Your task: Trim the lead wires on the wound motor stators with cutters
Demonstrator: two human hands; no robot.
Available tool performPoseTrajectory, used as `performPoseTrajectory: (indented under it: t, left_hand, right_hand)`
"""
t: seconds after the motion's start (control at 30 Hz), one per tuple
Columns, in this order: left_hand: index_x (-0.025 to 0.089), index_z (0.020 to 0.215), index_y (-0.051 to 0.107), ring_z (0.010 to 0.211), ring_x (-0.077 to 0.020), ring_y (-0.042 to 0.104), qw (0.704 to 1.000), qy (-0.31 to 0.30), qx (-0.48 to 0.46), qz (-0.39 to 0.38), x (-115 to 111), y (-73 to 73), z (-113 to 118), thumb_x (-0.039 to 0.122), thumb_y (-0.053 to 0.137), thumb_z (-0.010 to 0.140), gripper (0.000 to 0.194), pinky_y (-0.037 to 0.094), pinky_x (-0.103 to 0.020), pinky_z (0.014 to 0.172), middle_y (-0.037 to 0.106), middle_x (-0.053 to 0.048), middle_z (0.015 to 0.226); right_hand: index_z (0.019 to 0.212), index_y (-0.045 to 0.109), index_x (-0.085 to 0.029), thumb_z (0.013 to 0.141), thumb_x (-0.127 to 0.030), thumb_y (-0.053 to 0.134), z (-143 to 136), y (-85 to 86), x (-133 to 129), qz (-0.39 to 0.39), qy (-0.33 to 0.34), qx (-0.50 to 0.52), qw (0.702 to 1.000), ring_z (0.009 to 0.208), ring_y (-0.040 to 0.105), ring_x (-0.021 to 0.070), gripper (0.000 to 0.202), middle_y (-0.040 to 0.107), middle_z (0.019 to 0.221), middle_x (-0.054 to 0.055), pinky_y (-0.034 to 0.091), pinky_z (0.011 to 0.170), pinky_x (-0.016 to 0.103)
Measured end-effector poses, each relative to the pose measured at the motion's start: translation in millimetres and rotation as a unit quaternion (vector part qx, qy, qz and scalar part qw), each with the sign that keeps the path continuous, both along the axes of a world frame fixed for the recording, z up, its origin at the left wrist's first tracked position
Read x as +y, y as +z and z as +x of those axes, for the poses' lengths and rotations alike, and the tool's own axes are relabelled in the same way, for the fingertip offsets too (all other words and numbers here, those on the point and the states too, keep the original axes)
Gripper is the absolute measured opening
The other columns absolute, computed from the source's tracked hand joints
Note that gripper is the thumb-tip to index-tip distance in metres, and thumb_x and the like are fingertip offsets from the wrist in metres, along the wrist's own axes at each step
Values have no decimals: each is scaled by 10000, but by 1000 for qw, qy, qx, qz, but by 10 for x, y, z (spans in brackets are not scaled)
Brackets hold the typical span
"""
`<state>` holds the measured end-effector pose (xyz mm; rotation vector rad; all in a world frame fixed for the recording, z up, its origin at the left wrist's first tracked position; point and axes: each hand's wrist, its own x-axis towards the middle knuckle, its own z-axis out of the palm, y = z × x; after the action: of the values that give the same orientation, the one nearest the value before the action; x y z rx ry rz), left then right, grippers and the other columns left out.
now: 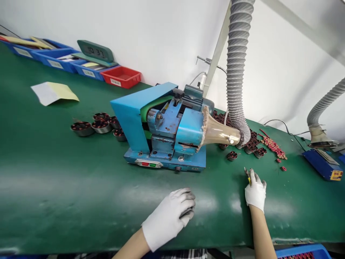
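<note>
My left hand [172, 217], in a white glove with greyed fingertips, rests low over the green table in front of the blue belt machine [164, 129]. Its fingers are loosely curled with a gap to the thumb, and nothing shows in them. Farther right, my gloved right hand [255, 190] is closed around small yellow-handled pliers [248, 177], their metal tip pointing away from me. Beyond that hand lie wound motor stators [231, 155] with dark red windings and a spread of small red rings [273, 145].
More stators [101, 126] sit left of the machine. A grey hose [238, 64] drops to its clear funnel [219, 131]. Blue bins [58, 59], a red bin [121, 76] and a digital clock [95, 51] line the wall. A blue box device [322, 163] stands right; folded paper [55, 93] lies left.
</note>
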<state>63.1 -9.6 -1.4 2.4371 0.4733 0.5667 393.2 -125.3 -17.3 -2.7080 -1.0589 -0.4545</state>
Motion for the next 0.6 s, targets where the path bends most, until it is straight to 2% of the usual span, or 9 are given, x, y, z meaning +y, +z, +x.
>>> performPoseTrajectory:
  t: [0.07, 0.13, 0.2, 0.27, 0.3, 0.37, 0.43, 0.53, 0.6]
  left_hand:
    - [223, 884, 621, 1061, -209, 563, 999, 23, -24, -5, 29, 4, -152, 148, 526, 813, 140, 452, -369, 952, 664, -24, 961]
    - [223, 884, 618, 1035, -206, 574, 998, 49, -41, -9, 35, 15, -265, 156, 512, 822, 140, 458, -369, 946, 662, -27, 971]
    - [227, 878, 613, 1025, -205, 577, 996, 66, -52, -10, 25, 23, -337, 155, 511, 820, 137, 455, -374, 950, 660, -24, 971]
    - [231, 859, 607, 1020, -200, 576, 996, 71, -57, -15, 16, 28, -373, 144, 516, 815, 133, 450, -369, 954, 661, -13, 937]
    - [233, 847, 603, 1022, -197, 573, 995, 74, -59, -18, 14, 29, -381, 139, 517, 813, 132, 446, -363, 956, 659, -7, 920]
    - [233, 835, 593, 1022, -189, 569, 995, 79, -64, -21, 18, 31, -384, 133, 522, 809, 125, 438, -348, 959, 655, 1, 897]
    - [229, 832, 581, 1002, -175, 574, 995, 79, -65, -11, 19, 31, -373, 133, 527, 805, 113, 432, -327, 959, 651, 4, 876]
    - [220, 803, 561, 953, -159, 586, 996, 65, -51, 21, 14, 13, -336, 154, 562, 781, 69, 427, -294, 946, 648, 10, 840]
    - [213, 787, 555, 931, -153, 591, 997, 50, -33, 45, 39, -31, -326, 166, 578, 767, 56, 431, -271, 924, 655, 10, 849]
  right_hand:
    - [1246, 514, -196, 798, -211, 424, -14, 17, 41, -20, -15, -14, 1000, 1004, 543, 246, 458, 551, 1226, 102, 300, 961, 421]
    - [1178, 570, -193, 818, -368, 463, -50, 47, 96, -25, -47, -30, 998, 940, 552, 287, 414, 573, 1176, 131, 355, 876, 455]
    - [1115, 607, -166, 820, -459, 463, -107, 69, 187, -25, -72, -48, 996, 958, 530, 339, 440, 577, 1139, 175, 344, 852, 512]
    - [1101, 611, -160, 843, -414, 444, -171, 65, 343, -31, -62, -63, 996, 1058, 476, 363, 399, 543, 1188, 190, 286, 904, 547]
    - [1109, 607, -173, 852, -367, 437, -196, 53, 448, -38, -42, -64, 996, 1109, 449, 348, 364, 522, 1226, 174, 265, 938, 529]
    - [1124, 601, -223, 854, -291, 434, -217, 22, 701, -51, 7, -51, 997, 1141, 451, 272, 325, 515, 1260, 108, 286, 970, 420]
    - [1124, 605, -222, 851, -278, 422, -195, 12, 970, -54, 34, -25, 998, 1061, 524, 234, 333, 566, 1185, 103, 365, 906, 345]
    - [1122, 605, -94, 836, -319, 392, -122, 89, 1295, -27, 20, 22, 999, 891, 599, 314, 421, 607, 1000, 225, 444, 752, 419]
    - [1083, 624, -50, 782, -334, 439, -84, 168, 1431, -5, 27, 64, 998, 811, 613, 364, 454, 616, 886, 258, 456, 680, 469]
